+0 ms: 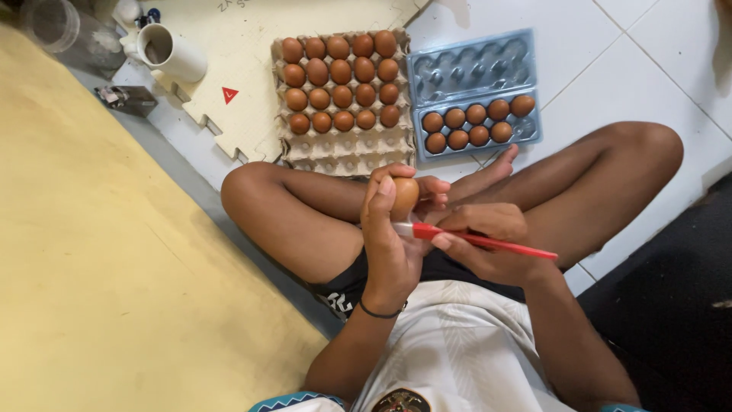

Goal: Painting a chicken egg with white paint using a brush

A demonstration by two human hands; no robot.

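Glossy white tiles [640, 61] underlie left hand [389, 236] cupping smooth brown egg [405, 197] (oval), right hand [488, 240] pinching red-handled brush [488, 241].

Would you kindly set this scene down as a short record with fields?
Posture: person sits cross-legged on a white tile floor
Left hand: holds one brown egg upright at the fingertips
Right hand: grips a red-handled brush, its tip at the egg's lower side
Cardboard tray: four rows of brown eggs, nearest rows empty
Blue plastic carton: open, nine eggs in the lower half
White mug: stands on a foam mat, upper left
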